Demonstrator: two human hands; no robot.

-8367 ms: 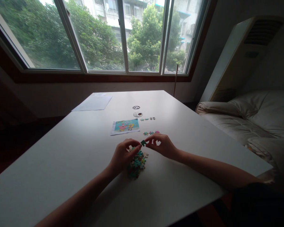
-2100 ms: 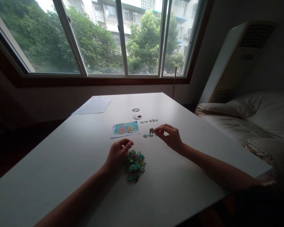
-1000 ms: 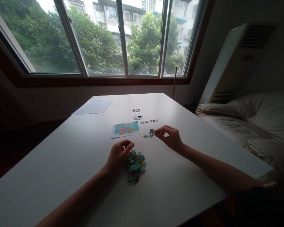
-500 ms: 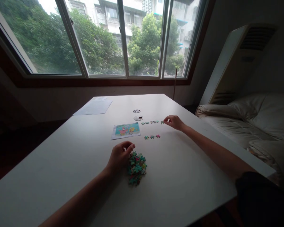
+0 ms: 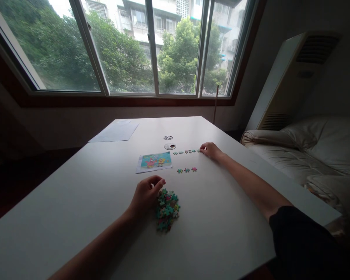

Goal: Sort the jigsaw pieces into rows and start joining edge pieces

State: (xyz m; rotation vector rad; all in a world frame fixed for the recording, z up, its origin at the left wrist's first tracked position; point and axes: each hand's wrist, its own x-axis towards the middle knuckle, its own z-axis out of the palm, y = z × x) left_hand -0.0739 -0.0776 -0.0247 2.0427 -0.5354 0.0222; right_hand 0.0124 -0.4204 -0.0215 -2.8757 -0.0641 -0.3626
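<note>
My right hand (image 5: 211, 150) is closed in a pinch on a small jigsaw puzzle piece (image 5: 198, 151) at the right end of a row of pieces (image 5: 186, 151). Nearer to me lies a shorter row of three puzzle pieces (image 5: 187, 170). Beside a heap of mostly green puzzle pieces (image 5: 168, 210) rests my left hand (image 5: 147, 194), thumb and forefinger pressed together; what they hold, if anything, I cannot make out. A colourful cartoon picture sheet (image 5: 155, 161) lies left of the rows.
Two round stickers or discs (image 5: 170, 146) sit behind the picture on the white table (image 5: 221, 217). A paper sheet (image 5: 114, 130) lies at the far left corner. To the right stand a pale sofa (image 5: 315, 147) and a tall air conditioner (image 5: 288, 77).
My right hand has shifted slightly left, bringing its puzzle piece closer to the others in the back row. The left hand stays by the heap.
</note>
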